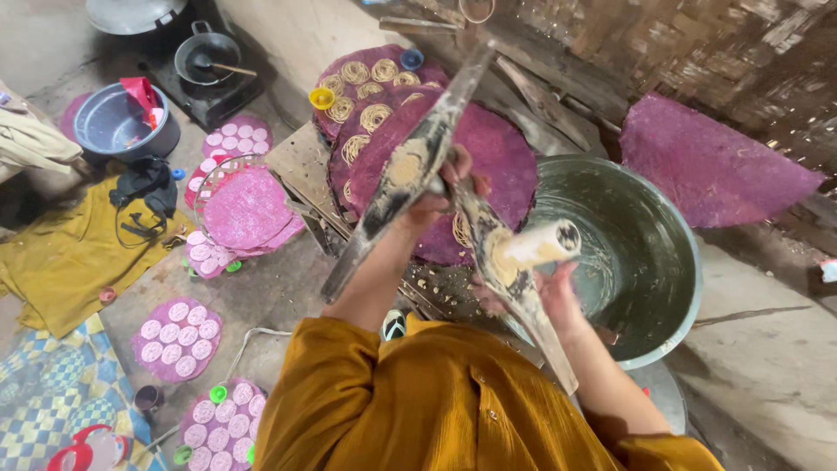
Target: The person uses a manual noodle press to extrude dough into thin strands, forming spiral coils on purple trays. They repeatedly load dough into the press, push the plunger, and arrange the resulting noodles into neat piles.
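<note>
You are mid-press: your left hand (436, 196) is wrapped tight round the upper wooden lever (410, 166) and your right hand (549, 292) is closed on the lower lever (514, 288), both beside the big metal basin (645, 262). The dough-filled cylinder (540, 246) sits between the 2 levers (just left of the basin's rim). Next, I judge, you must squeeze steadily over the purple mat (497, 148).

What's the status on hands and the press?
Left hand gripping the wooden press. Right hand at its dough-coated tube. Metal basin directly below; purple mats with noodle coils behind.
</note>
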